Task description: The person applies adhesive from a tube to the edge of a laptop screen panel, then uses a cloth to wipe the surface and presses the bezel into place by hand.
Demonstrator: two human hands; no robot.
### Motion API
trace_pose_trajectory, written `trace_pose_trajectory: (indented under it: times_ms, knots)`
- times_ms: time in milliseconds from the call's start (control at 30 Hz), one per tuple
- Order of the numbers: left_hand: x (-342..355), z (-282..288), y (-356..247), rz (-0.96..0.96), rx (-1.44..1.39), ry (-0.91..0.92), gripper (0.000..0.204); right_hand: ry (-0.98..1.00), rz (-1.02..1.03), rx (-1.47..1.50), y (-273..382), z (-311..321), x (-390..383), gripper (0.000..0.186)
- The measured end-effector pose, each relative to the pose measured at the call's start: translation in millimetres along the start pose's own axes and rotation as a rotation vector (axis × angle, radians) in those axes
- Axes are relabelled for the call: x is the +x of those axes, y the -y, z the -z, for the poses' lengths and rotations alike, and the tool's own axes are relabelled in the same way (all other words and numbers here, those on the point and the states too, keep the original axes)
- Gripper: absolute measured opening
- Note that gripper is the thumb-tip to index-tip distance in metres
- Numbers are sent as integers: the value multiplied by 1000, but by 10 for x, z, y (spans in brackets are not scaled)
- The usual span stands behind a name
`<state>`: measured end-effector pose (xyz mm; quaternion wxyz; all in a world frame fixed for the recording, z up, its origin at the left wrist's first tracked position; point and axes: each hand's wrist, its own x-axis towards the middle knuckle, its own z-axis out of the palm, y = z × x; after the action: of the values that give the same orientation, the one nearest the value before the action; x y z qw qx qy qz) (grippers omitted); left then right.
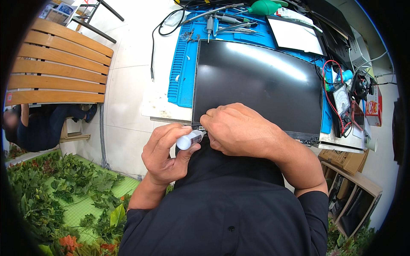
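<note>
A large black laptop screen panel [256, 81] lies flat on a blue work mat [181, 72] on the white bench. My left hand [166, 153] grips a small white bottle [188, 140], its tip pointing at the panel's near left corner. My right hand [239, 128] rests curled on that same near edge, fingers pressed at the corner beside the bottle's tip. What the right fingers pinch is hidden.
Tweezers and screwdrivers [226, 21] lie at the mat's far end beside a green blower bulb [262, 6] and a white-screened tablet [297, 36]. A multimeter with red leads [341, 98] sits right. A wooden bench [60, 64] and another seated person [40, 121] are left; cardboard box [344, 158] lower right.
</note>
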<state>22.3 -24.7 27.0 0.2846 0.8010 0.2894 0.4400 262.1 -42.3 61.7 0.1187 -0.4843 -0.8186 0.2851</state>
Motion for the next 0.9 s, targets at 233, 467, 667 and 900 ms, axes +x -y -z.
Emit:
trace_pose_trajectory:
  times_ms: [233, 467, 667, 900]
  knots:
    - [-66, 40, 41, 71, -66, -21, 46, 10, -9, -4, 6, 4, 1, 17]
    - [-124, 2, 98, 232, -272, -100, 47, 6, -14, 1, 25, 30, -2, 17]
    - [-156, 18, 211, 442, -583, -220, 49, 23, -17, 2, 21, 25, 12, 17]
    - [-186, 45, 321, 473, -904, -308, 47, 20, -1, 0, 22, 35, 14, 16]
